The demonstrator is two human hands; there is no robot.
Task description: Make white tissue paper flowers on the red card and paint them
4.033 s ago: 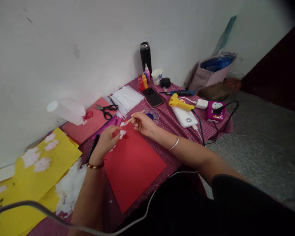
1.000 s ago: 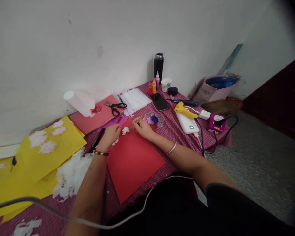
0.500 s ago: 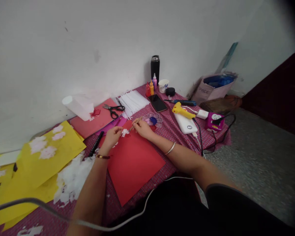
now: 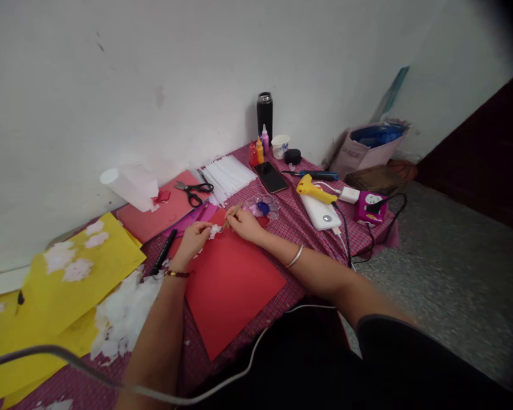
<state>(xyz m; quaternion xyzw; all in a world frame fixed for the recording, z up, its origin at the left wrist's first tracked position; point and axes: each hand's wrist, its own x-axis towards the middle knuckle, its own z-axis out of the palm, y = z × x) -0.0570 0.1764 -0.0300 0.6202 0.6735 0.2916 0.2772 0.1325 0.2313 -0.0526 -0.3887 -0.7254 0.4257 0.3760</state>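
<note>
A red paper sheet (image 4: 231, 285) lies on the checked cloth in front of me. At its far corner my left hand (image 4: 192, 242) pinches a small white tissue piece (image 4: 215, 230) against the sheet. My right hand (image 4: 245, 225) holds a thin wooden-handled brush (image 4: 233, 214), its tip pointing at the tissue. A clear paint palette (image 4: 263, 207) with blue and red paint sits just right of my right hand.
Yellow sheets (image 4: 68, 279) and torn white tissue (image 4: 119, 319) lie at left. Black marker (image 4: 163, 252), scissors (image 4: 192, 191), white strips (image 4: 228, 173), phone (image 4: 272, 176), paint bottles (image 4: 257, 151), flask (image 4: 264, 114), glue gun (image 4: 314, 189), power bank (image 4: 322, 212) and cables crowd the far side.
Both hands stayed at the tissue piece on the sheet's far corner, brush tip working on it. Only the camera shifted slightly.
</note>
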